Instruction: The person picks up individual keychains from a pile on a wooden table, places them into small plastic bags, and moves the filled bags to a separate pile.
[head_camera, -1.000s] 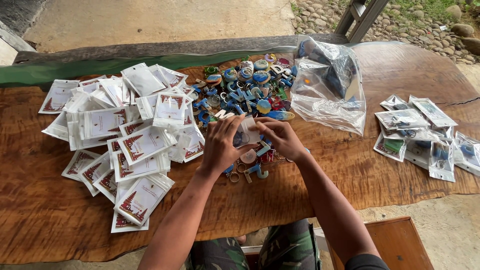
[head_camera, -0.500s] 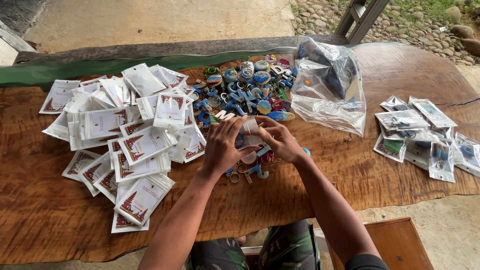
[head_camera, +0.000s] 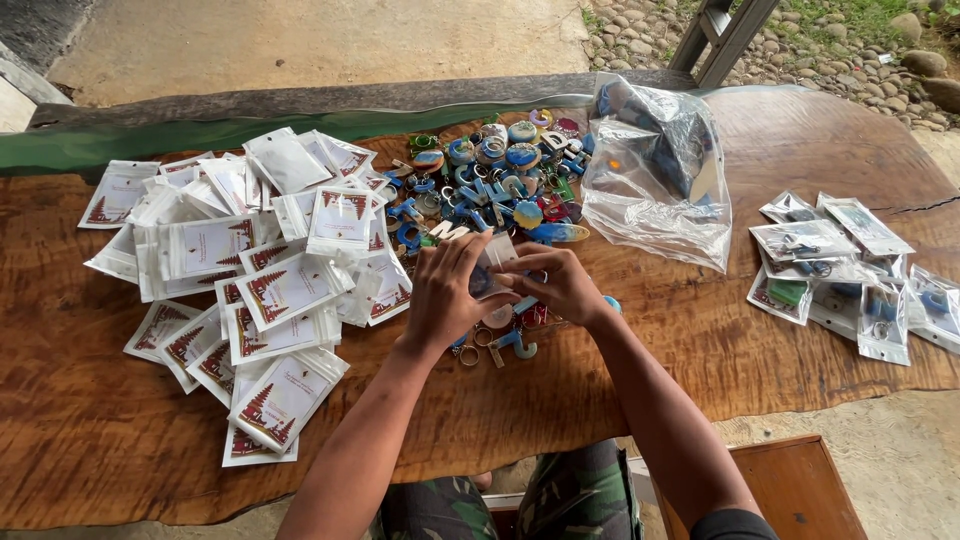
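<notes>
Arms: both bare from the wrist up past the elbow, no watch, band or ring to be seen.
Left hand (head_camera: 441, 295): bare, no glove, fingers (head_camera: 470, 252) uncovered.
Right hand (head_camera: 560, 284): bare, no glove.
Sleeve (head_camera: 733, 524): a dark, near-black edge at the right upper arm.
Trousers (head_camera: 560, 500): camouflage cloth, green, dark and tan patches, seen at both thighs.
</notes>
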